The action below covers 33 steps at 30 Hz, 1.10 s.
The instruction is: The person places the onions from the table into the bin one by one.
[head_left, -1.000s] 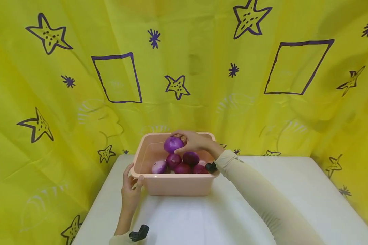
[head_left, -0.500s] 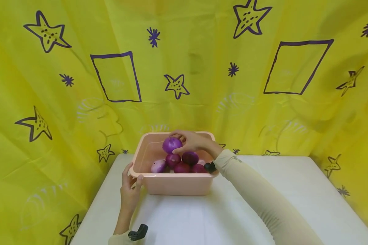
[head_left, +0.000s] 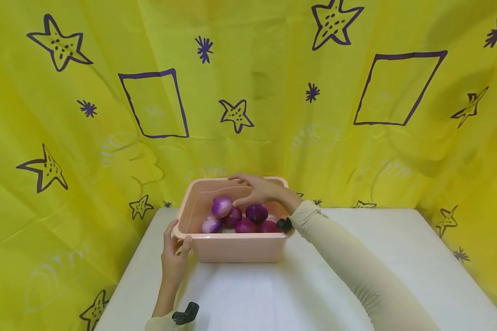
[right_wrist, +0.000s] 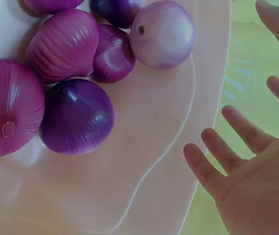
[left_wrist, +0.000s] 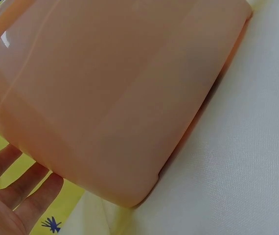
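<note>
A peach plastic basin holds several purple onions. My left hand grips its front-left corner, thumb at the front rim and fingers along the side; the left wrist view shows those fingers against the outer wall. Above the basin, my right hand is spread and holds nothing. Just left of its thumb, a pale-purple onion lies on top of the others. Beneath that hand sits a dark purple onion. In the right wrist view, the spread fingers overlap the basin's rim, apart from the onions.
The basin stands on a white-covered table, near its back edge. A yellow curtain printed with stars and squares hangs right behind it. Each wrist carries a small black device, one at the left cuff.
My right hand has let go of the pale-purple onion and its fingers have spread. The onion has moved down and left onto the pile. The left hand stays at the basin's corner.
</note>
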Each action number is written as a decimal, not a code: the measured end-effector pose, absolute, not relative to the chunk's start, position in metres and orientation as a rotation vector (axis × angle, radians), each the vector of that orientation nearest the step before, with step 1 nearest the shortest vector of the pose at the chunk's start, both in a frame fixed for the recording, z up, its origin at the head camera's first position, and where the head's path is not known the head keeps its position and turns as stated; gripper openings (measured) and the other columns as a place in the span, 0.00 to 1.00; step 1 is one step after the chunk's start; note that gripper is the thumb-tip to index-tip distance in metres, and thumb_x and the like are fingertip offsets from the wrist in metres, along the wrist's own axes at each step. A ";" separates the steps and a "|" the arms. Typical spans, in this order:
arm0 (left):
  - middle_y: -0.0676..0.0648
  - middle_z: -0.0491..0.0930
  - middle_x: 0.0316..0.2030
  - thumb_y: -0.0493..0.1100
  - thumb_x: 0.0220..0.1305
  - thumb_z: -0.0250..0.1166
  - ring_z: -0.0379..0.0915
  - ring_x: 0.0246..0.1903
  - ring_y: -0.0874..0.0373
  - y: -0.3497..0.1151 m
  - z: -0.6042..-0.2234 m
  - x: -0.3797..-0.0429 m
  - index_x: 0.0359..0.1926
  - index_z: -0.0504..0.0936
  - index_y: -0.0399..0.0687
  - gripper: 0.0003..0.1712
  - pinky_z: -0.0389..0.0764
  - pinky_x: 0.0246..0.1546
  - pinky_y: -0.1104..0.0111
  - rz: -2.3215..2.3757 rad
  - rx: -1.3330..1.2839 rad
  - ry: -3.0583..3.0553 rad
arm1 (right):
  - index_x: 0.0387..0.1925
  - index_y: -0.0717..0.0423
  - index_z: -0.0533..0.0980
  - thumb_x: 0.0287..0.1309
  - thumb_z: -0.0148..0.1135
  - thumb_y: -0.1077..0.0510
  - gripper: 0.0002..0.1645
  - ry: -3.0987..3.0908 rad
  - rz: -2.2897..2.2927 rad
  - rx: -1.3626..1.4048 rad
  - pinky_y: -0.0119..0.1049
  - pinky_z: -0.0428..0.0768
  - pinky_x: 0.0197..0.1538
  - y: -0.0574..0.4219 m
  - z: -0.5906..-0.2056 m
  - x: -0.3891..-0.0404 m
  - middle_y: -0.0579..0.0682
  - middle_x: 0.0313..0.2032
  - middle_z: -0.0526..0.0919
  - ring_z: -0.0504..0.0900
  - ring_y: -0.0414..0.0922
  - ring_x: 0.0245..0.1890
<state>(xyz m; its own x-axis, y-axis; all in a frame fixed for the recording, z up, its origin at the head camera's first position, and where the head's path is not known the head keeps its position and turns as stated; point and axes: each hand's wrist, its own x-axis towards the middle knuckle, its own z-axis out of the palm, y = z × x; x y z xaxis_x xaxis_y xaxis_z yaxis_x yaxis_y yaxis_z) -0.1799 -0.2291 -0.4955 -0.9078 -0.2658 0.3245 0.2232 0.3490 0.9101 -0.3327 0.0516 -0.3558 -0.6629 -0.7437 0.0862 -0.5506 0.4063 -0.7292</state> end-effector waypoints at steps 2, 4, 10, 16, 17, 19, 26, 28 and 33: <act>0.39 0.66 0.74 0.48 0.76 0.59 0.75 0.59 0.42 -0.228 -0.495 -0.180 0.79 0.55 0.64 0.37 0.75 0.47 0.80 -1.587 0.037 -2.199 | 0.76 0.53 0.61 0.59 0.75 0.49 0.49 2.428 -1.093 -1.143 0.61 0.66 0.71 0.053 -0.354 -0.332 0.62 0.70 0.69 0.67 0.61 0.70; 0.38 0.67 0.73 0.47 0.76 0.59 0.75 0.60 0.42 -0.228 -0.494 -0.180 0.79 0.55 0.64 0.37 0.75 0.47 0.80 -1.595 0.038 -2.200 | 0.76 0.50 0.61 0.59 0.75 0.47 0.49 2.452 -1.079 -1.135 0.60 0.66 0.70 0.056 -0.351 -0.330 0.61 0.70 0.69 0.67 0.60 0.70; 0.38 0.67 0.73 0.48 0.76 0.59 0.74 0.60 0.42 -0.227 -0.493 -0.180 0.79 0.55 0.64 0.37 0.75 0.47 0.80 -1.603 0.038 -2.212 | 0.76 0.44 0.63 0.59 0.73 0.43 0.48 2.643 -0.945 -1.177 0.58 0.63 0.73 0.073 -0.341 -0.325 0.56 0.72 0.69 0.66 0.57 0.72; 0.38 0.66 0.73 0.48 0.76 0.59 0.74 0.61 0.42 -0.226 -0.492 -0.180 0.79 0.55 0.64 0.36 0.74 0.47 0.81 -1.589 0.035 -2.214 | 0.76 0.42 0.64 0.57 0.73 0.39 0.48 2.883 -0.705 -1.168 0.65 0.63 0.70 0.112 -0.331 -0.316 0.59 0.75 0.62 0.61 0.61 0.74; 0.38 0.67 0.73 0.48 0.76 0.59 0.75 0.60 0.41 -0.226 -0.492 -0.180 0.79 0.55 0.64 0.36 0.74 0.47 0.81 -1.588 0.035 -2.212 | 0.76 0.42 0.64 0.57 0.72 0.38 0.49 2.915 -0.667 -1.152 0.66 0.62 0.70 0.120 -0.330 -0.314 0.60 0.76 0.61 0.60 0.63 0.74; 0.37 0.67 0.73 0.47 0.76 0.59 0.75 0.60 0.41 -0.226 -0.491 -0.180 0.79 0.55 0.63 0.36 0.74 0.47 0.81 -1.587 0.032 -2.209 | 0.76 0.41 0.64 0.57 0.71 0.34 0.50 2.986 -0.578 -1.119 0.69 0.60 0.70 0.137 -0.331 -0.312 0.61 0.77 0.58 0.57 0.66 0.74; 0.36 0.68 0.72 0.46 0.76 0.59 0.75 0.60 0.40 -0.225 -0.492 -0.181 0.79 0.55 0.61 0.36 0.75 0.47 0.80 -1.593 0.014 -2.195 | 0.78 0.40 0.60 0.57 0.69 0.32 0.52 3.138 -0.428 -0.983 0.71 0.51 0.72 0.202 -0.340 -0.298 0.62 0.79 0.51 0.51 0.72 0.75; 0.36 0.67 0.72 0.47 0.76 0.59 0.75 0.60 0.40 -0.225 -0.492 -0.181 0.79 0.55 0.62 0.36 0.75 0.47 0.79 -1.588 0.015 -2.201 | 0.78 0.40 0.59 0.58 0.68 0.31 0.53 3.156 -0.395 -0.934 0.72 0.48 0.72 0.221 -0.343 -0.291 0.63 0.79 0.50 0.48 0.74 0.75; 0.38 0.67 0.73 0.48 0.77 0.58 0.75 0.59 0.43 -0.227 -0.494 -0.178 0.79 0.55 0.62 0.36 0.76 0.48 0.78 -1.577 0.047 -2.208 | 0.79 0.42 0.58 0.58 0.66 0.29 0.54 3.197 -0.330 -0.830 0.77 0.44 0.69 0.264 -0.356 -0.276 0.67 0.79 0.49 0.46 0.78 0.74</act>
<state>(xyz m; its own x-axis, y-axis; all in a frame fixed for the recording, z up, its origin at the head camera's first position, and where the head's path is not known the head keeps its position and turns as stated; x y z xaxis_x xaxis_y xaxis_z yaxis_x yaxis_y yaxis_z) -0.1783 -0.2267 -0.4942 -0.9092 -0.2683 0.3185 0.2143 0.3545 0.9102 -0.2765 0.2640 -0.3555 -0.8602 -0.4600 0.2199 -0.4953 0.8564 -0.1458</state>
